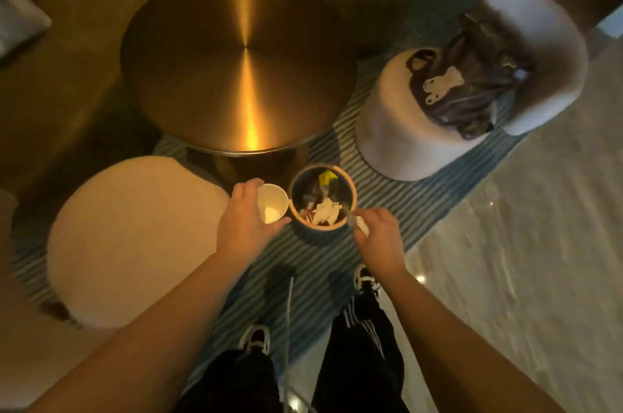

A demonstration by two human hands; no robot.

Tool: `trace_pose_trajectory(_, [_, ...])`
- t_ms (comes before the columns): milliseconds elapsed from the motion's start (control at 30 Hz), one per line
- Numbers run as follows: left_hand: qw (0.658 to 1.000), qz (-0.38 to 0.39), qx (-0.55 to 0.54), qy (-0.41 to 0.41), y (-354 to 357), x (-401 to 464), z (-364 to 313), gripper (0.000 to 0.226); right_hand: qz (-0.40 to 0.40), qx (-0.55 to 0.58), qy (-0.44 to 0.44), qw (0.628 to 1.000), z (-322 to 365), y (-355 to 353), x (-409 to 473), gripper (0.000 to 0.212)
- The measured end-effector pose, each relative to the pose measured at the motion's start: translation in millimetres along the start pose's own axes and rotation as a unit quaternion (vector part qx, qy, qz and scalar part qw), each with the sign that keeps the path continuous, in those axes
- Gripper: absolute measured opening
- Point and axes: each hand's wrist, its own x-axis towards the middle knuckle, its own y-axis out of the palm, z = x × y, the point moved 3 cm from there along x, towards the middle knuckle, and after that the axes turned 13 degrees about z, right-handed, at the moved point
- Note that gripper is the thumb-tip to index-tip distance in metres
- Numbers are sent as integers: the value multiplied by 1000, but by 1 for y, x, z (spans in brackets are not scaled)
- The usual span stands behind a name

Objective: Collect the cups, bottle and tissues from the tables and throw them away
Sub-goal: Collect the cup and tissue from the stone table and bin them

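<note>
Near the centre of the frame, a little below the middle, stood a small round waste bin (323, 198) with an orange-tan rim, set on a blue-and-white striped rug (397, 190). Inside it lay crumpled white tissue (326, 210) among darker scraps and something yellow at the far edge.

The left hand (244, 220) came in from the lower left and grasped a white paper cup (272, 203), fingers and thumb curled round its wall, the open mouth facing up toward the camera. The cup sat just beside the bin's left rim, touching or nearly touching it; which, I could not tell.

The right hand (379, 237) reached in from the lower right, its fingers curled and pinching a small white wad of tissue (361, 225) at the bin's lower right rim. A thin pale object also showed at the fingertips, too blurred to name.

Above the bin, in the upper middle of the frame, was a round brushed-metal table (202, 68) with a bright streak of light across its top. A cream round pouffe (135, 237) filled the lower left. At the upper right stood a white tub chair (397, 129) with a dark bag (472, 92) on its seat. The person's dark trousers and sneakers showed at the bottom.
</note>
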Motion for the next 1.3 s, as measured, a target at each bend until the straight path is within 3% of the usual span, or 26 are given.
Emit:
trace_pose_trajectory(233, [991, -51, -43, -119, 93, 91, -13, 80, 121, -19, -63, 990, -65, -3, 156, 30])
trace_pose_trajectory(467, [970, -59, -96, -214, 209, 177, 13, 83, 118, -45, -90, 988, -127, 68, 262, 31])
trace_pose_trajectory(667, [948, -63, -129, -283, 267, 202, 50, 109, 159, -63, -107, 979, -157, 130, 306, 58])
trace_pose_trajectory(800, [945, -88, -103, -299, 265, 181, 56, 106, 182, -68, -122, 973, -164, 138, 307, 73])
trace_pose_trajectory(1033, [942, -105, -66, -313, 208, 109, 25, 87, 207, -76, -126, 967, -131, 86, 265, 63])
trace_pose_trajectory(1300, [906, -209, -23, -368, 104, -28, -40, 75, 242, -118, -266, 925, -21, -6, 165, 55])
